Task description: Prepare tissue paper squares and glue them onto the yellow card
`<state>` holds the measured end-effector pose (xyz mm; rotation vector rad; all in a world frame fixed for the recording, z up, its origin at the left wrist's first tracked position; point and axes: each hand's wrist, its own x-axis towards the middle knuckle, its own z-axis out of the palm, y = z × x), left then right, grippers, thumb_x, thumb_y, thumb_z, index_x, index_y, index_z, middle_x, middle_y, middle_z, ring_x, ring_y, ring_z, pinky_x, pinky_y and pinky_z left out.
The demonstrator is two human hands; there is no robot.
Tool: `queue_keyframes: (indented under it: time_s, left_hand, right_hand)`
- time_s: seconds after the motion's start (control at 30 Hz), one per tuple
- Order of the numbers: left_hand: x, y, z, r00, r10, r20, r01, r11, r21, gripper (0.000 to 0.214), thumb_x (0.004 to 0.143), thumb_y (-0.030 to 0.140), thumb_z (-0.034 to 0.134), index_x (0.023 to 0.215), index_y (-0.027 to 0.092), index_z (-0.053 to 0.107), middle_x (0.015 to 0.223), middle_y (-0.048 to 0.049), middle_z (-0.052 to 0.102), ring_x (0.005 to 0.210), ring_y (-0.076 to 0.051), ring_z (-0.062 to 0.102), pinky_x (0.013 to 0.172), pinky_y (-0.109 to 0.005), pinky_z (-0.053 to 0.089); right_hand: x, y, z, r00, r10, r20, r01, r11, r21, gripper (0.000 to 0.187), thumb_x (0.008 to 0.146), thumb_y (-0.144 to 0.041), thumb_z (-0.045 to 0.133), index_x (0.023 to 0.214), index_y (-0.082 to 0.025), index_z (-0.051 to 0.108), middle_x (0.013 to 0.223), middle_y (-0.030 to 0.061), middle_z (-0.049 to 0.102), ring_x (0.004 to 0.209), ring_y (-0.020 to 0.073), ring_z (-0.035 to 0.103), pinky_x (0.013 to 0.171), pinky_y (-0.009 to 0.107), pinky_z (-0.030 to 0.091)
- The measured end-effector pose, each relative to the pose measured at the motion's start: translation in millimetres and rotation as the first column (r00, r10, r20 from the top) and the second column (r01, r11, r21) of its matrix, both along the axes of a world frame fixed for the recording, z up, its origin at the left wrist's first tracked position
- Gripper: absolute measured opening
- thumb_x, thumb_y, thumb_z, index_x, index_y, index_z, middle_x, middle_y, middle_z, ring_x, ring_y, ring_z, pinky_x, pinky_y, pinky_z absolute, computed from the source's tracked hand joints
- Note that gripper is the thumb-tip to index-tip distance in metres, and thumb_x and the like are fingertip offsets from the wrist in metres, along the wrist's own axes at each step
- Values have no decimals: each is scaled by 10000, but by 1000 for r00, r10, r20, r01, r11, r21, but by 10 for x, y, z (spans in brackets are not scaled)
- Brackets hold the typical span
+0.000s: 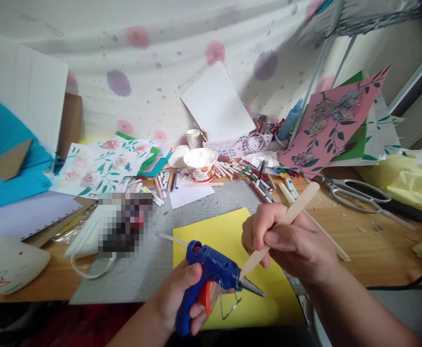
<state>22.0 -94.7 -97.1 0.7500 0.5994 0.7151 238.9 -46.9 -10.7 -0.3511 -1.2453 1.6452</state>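
My left hand (pixel 180 289) is wrapped round the handle of a blue hot glue gun (pixel 216 262) with an orange trigger. Its metal nozzle points down to the right, and a glue stick (pixel 173 239) pokes out of the back. Between the thumb and fingers of my right hand (pixel 290 238) is a wooden craft stick (pixel 297 205), held at a slant. The stick's lower end is at the base of the nozzle; whether they touch I cannot tell. Under both hands lies a yellow sheet of paper (pixel 228 226) on a grey cutting mat (pixel 142 270).
A paper tub (pixel 200 166) with white contents stands behind the mat, among several markers (pixel 228 168). Large scissors (pixel 359 193) lie at the right, below a pink flower card (pixel 337 125). White flower cards (pixel 91 168) are at the left, near a blurred object (pixel 127 221).
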Motion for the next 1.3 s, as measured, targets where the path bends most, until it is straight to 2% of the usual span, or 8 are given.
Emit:
queue_keyframes:
  time_s: [0.1, 0.2, 0.3, 0.47, 0.77, 0.87, 1.07, 1.3]
  left_hand:
    - [14, 30, 49, 1000, -27, 14, 26, 999, 26, 613, 761, 694, 644, 515, 133, 637, 330, 64, 376, 262, -74, 393, 539, -291, 499]
    - [24, 32, 64, 1000, -9, 26, 8, 999, 40, 617, 782, 669, 644, 461, 145, 593, 328, 69, 388, 272, -63, 404, 763, -358, 541]
    - [29, 19, 33, 999, 30, 37, -30, 1000, -2, 597, 795, 649, 649, 512, 123, 641, 333, 77, 407, 283, -56, 413, 958, -379, 486]
    - [45, 21, 10, 997, 39, 60, -36, 998, -49, 644, 742, 694, 677, 808, 60, 768, 332, 84, 433, 279, -72, 408, 784, -319, 549]
    - [64, 53, 50, 992, -3, 125, 6, 1000, -19, 621, 777, 683, 650, 507, 124, 660, 312, 90, 400, 266, -57, 409, 1017, -347, 456]
    - [56, 51, 41, 993, -7, 121, 11, 1000, -27, 628, 780, 690, 639, 460, 151, 618, 300, 90, 375, 283, -69, 413, 1033, -364, 443]
    - [55, 26, 48, 994, 22, 108, -13, 996, -87, 629, 742, 709, 668, 446, 157, 611, 308, 86, 359, 319, -71, 429, 945, -285, 483]
    - [72, 35, 45, 994, 49, 96, -43, 997, -69, 565, 805, 645, 645, 817, 91, 756, 327, 108, 397, 275, -60, 392, 954, -376, 496]
  right_hand:
    - [5, 49, 131, 989, 45, 144, -50, 998, 33, 102, 690, -125, 588, 657, -138, 684, 495, -18, 583, 468, 111, 535, 471, 212, 412]
    - [-18, 95, 294, 960, 121, 254, -135, 990, 41, 105, 636, -109, 545, 608, -137, 641, 513, -34, 558, 418, 79, 504, 418, 182, 375]
    - [-49, 153, 395, 937, 174, 303, -190, 981, 26, 122, 625, -90, 537, 575, -147, 632, 510, -41, 548, 412, 74, 513, 397, 167, 369]
    - [-83, 273, 298, 957, 197, 212, -203, 979, 4, 106, 601, -122, 571, 573, -139, 672, 488, -21, 595, 362, 92, 517, 361, 187, 380]
    - [-46, 248, 127, 996, 59, 64, -59, 998, 5, 132, 614, -138, 561, 582, -142, 689, 422, -9, 592, 371, 116, 516, 406, 224, 365]
    - [-74, 226, 123, 998, 38, 44, -38, 999, 0, 138, 621, -145, 561, 590, -145, 695, 399, -6, 581, 386, 133, 519, 416, 236, 366]
    - [-149, 220, 107, 1000, 15, 19, -15, 1000, -15, 134, 611, -161, 544, 562, -154, 668, 363, -15, 548, 350, 130, 483, 399, 241, 355]
    - [-211, 157, 147, 990, 50, 129, -47, 999, -22, 144, 596, -97, 553, 557, -149, 681, 413, -28, 574, 335, 106, 480, 343, 204, 333]
